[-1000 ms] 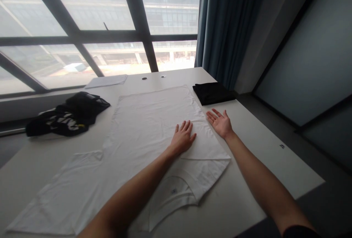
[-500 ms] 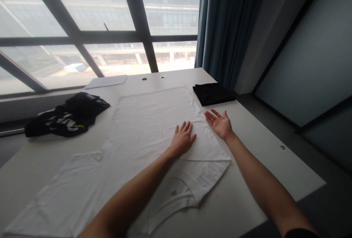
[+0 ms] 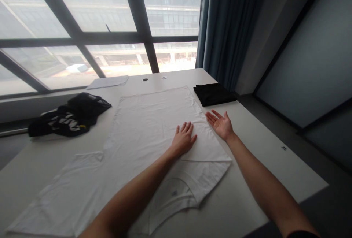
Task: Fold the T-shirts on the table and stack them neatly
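Observation:
A white T-shirt (image 3: 143,131) lies spread flat on the white table (image 3: 261,146), collar toward me, its right side folded in over the body. My left hand (image 3: 183,139) rests palm down on that folded part, fingers stretched out. My right hand (image 3: 221,123) lies just off the shirt's right edge on the bare tabletop, palm turned up and fingers apart, holding nothing.
A folded black garment (image 3: 213,93) sits beyond my right hand near the table's far right corner. A crumpled black garment with white print (image 3: 70,115) lies at the left. A flat white sheet (image 3: 107,81) rests by the window. Blue curtain (image 3: 225,25) hangs behind.
Both hands stay almost where they were; the view has shifted slightly. The shirt has not moved.

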A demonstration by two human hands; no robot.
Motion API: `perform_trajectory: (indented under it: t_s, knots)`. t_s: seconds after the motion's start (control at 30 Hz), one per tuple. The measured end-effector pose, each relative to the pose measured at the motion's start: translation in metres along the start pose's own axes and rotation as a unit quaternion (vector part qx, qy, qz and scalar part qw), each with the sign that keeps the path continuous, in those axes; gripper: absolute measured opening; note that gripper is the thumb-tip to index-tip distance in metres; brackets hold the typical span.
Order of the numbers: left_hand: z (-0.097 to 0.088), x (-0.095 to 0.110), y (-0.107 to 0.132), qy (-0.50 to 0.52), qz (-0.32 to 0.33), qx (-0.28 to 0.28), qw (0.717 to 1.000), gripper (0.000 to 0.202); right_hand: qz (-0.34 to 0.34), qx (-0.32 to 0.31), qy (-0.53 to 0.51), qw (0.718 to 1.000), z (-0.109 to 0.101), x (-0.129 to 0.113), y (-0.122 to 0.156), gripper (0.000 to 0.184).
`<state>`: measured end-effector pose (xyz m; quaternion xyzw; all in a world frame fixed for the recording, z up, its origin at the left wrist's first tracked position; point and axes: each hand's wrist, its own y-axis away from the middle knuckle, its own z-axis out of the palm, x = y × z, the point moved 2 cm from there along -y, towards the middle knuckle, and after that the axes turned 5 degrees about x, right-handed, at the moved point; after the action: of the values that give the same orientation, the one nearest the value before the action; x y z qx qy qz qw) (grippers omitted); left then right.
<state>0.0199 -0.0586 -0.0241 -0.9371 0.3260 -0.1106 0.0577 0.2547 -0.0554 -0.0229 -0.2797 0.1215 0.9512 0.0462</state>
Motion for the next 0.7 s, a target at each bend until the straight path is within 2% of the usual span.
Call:
perform_trajectory:
  t_s: [0.7]
  knots:
    - [0.0036, -0.0017, -0.0014, -0.001, 0.0, 0.006, 1.0, 0.062, 0.001, -0.014, 0.014, 1.0, -0.0031, 0.0005, -0.0021, 0.063]
